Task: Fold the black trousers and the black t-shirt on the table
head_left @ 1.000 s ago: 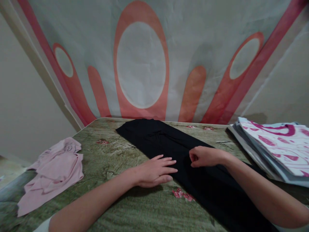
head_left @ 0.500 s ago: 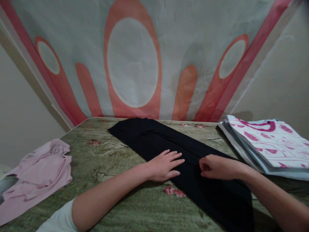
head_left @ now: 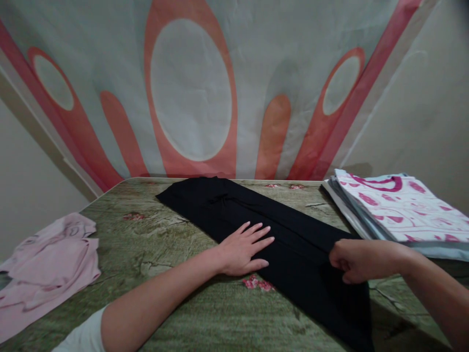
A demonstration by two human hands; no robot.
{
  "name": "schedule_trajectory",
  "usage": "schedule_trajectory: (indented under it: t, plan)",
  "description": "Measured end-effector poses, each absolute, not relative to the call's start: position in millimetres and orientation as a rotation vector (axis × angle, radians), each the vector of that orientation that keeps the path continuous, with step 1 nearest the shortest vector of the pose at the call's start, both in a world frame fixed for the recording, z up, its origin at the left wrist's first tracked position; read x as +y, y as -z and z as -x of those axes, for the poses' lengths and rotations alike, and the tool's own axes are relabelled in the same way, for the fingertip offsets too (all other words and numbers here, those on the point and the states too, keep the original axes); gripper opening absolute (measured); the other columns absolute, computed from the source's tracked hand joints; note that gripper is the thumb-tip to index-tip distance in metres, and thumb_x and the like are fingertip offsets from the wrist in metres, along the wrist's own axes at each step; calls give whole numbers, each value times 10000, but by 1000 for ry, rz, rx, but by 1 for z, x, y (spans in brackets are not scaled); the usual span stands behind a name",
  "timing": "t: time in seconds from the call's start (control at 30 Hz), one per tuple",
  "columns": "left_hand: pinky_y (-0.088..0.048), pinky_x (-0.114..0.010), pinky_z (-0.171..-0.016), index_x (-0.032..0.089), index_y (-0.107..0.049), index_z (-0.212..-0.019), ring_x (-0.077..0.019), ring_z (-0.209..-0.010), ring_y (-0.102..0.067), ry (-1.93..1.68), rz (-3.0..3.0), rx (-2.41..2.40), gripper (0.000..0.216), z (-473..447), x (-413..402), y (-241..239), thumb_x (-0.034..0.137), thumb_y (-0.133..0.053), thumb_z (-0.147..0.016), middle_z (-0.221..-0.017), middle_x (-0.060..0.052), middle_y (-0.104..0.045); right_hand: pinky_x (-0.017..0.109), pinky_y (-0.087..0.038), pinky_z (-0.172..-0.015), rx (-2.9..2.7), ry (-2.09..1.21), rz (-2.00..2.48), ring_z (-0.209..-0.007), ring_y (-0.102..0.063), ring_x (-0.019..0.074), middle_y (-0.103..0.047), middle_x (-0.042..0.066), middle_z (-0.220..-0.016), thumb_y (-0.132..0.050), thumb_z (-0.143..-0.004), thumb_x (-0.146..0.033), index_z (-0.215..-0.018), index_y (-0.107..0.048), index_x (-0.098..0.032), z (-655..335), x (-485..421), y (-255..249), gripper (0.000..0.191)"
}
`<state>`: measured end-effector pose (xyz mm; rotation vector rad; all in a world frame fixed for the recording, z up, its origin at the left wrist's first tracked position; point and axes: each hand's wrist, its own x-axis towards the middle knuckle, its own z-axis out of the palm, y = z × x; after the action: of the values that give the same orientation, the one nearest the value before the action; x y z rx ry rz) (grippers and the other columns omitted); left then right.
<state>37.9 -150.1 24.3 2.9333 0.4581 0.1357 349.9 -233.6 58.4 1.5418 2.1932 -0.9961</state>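
Note:
A long, folded black garment [head_left: 256,210] lies slantwise across the table, from the far edge down to the lower right; its exact kind does not show. My left hand [head_left: 245,249] rests flat on its near edge about midway, fingers spread. Farther right, my right hand [head_left: 353,259] is closed over the garment with its fingers curled under. Those fingertips are turned away, so whether cloth is pinched in them is hidden. A thin crease runs along the fabric towards the right hand.
On the left of the table [head_left: 205,313] lies a crumpled pink garment [head_left: 62,264]. A stack of folded clothes [head_left: 406,205], topped by a white shirt with magenta print, stands at the right. Behind the table's far edge hangs a patterned sheet [head_left: 256,73].
My right hand has moved right along the black garment, staying closed. The left hand keeps its flat place on the cloth. The whole view has shifted slightly.

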Motion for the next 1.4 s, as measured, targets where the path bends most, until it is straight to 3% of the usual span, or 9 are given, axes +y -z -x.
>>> schedule_trajectory:
  t: [0.2,0.37,0.5,0.7,0.87,1.07,1.2,1.4]
  plan:
    - [-106,-467,-1075,260,-262,-1381,-255,-1349,-110,-174,-2954,459,578,-38,-152,-28,497,-384,-868,-1472,-44,-167,197,-353,-465,1947,1202,-1672,-578,-593,142,-642,-1,-651,-550,-617,-186,-745,-601,-170,-364,-233,-61,139]
    - [-94,-427,-1089,222,-375,-1322,-216,-1323,-215,-247,-2989,322,437,-41,-158,-32,354,-359,-906,-1421,-53,-310,202,-338,-478,2171,872,-1862,-592,-552,131,-627,-5,-666,-579,-660,-252,-736,-586,-196,-354,-232,-74,95]
    - [-172,-383,-1070,199,-455,-1258,-200,-1253,-342,-279,-2978,322,384,-42,-161,-30,325,-320,-921,-1344,-58,-430,200,-339,-486,2289,845,-1780,-573,-545,121,-631,-14,-664,-554,-687,-236,-726,-583,-210,-327,-235,-70,55]
    - [-235,-378,-1035,193,-454,-1258,-208,-1229,-373,-324,-2949,435,394,-41,-158,-26,351,-329,-920,-1321,-71,-454,253,-305,-482,2213,425,-1756,-598,-602,199,-649,61,-674,-510,-630,-122,-667,-602,-195,-310,-248,-51,123]
    - [-219,-380,-1044,199,-453,-1261,-203,-1244,-355,-356,-2950,520,410,-39,-156,-23,389,-338,-917,-1324,-66,-451,313,-369,-550,2153,176,-1724,-722,-646,297,-673,153,-783,-465,-661,-67,-755,-651,-149,-297,-258,-49,224]
    - [-228,-379,-1041,207,-486,-1226,-189,-1235,-370,-431,-2916,743,392,-34,-145,-24,393,-319,-925,-1310,-59,-467,299,-346,-528,2223,63,-1701,-641,-642,263,-671,132,-720,-442,-657,-49,-714,-638,-151,-296,-262,-53,228]
    - [-252,-374,-1027,197,-503,-1194,-178,-1199,-406,-504,-2862,837,350,-29,-135,-23,347,-332,-927,-1270,-57,-501,253,-291,-493,2332,274,-1735,-553,-557,170,-623,30,-633,-454,-616,-89,-658,-574,-189,-317,-256,-67,162]
    - [-260,-378,-1024,208,-507,-1168,-168,-1133,-461,-548,-2771,874,299,-25,-125,-14,295,-387,-908,-1190,-50,-553,186,-316,-506,2271,1268,-1627,-572,-428,88,-507,-33,-649,-449,-658,-117,-770,-510,-177,-348,-238,-80,142]
